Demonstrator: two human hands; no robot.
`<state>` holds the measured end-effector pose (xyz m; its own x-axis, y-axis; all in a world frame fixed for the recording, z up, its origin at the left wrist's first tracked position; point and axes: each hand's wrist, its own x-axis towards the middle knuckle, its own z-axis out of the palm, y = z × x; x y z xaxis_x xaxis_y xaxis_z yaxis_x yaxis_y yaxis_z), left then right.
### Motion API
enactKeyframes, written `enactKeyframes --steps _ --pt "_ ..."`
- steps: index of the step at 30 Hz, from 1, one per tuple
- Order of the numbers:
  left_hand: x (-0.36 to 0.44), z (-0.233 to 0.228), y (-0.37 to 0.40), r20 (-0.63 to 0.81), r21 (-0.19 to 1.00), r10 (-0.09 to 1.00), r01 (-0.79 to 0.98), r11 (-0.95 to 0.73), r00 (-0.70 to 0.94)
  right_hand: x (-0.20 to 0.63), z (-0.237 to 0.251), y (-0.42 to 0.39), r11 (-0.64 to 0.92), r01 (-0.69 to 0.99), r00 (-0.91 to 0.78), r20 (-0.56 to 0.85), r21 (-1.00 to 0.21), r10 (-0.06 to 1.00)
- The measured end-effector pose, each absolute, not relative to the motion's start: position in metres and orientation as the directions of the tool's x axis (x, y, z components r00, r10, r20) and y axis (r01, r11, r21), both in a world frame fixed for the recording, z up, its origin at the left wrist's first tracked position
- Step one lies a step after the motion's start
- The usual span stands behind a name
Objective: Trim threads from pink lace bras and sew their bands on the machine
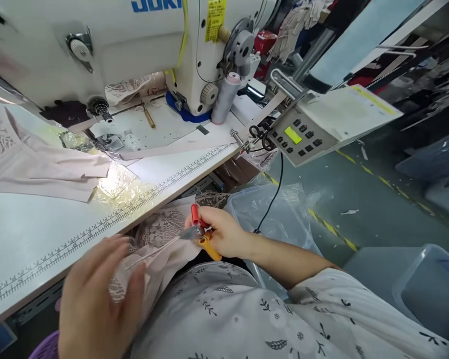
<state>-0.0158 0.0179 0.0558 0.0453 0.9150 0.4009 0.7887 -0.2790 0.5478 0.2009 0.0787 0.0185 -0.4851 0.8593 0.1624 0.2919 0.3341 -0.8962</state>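
Observation:
My right hand (226, 232) is closed on small thread snips (200, 232) with red and yellow handles, their blades pointing left along a thin strand over pale pink lace fabric (160, 239) in my lap. My left hand (97, 294) grips the near end of that lace fabric just below the table edge. Both hands are in front of the white sewing table (30, 234), below its printed ruler strip (134, 204).
A white sewing machine (108, 45) stands on the table with pink fabric pieces (41, 164) lying under its needle area. A grey thread cone (224, 97), a control panel (303, 137) with scissors beside it, and clear plastic bins (280, 214) at the right.

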Motion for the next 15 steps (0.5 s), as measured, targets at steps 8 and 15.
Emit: enactKeyframes --steps 8,15 --pt "0.006 0.049 0.051 -0.103 0.707 0.904 0.669 -0.227 0.416 0.194 0.025 0.081 0.312 0.218 -0.588 0.130 -0.925 0.798" --pt "-0.002 0.046 0.046 -0.297 0.878 0.949 0.421 0.227 0.107 0.197 0.017 0.081 0.140 0.190 -0.533 0.017 -0.972 0.846"
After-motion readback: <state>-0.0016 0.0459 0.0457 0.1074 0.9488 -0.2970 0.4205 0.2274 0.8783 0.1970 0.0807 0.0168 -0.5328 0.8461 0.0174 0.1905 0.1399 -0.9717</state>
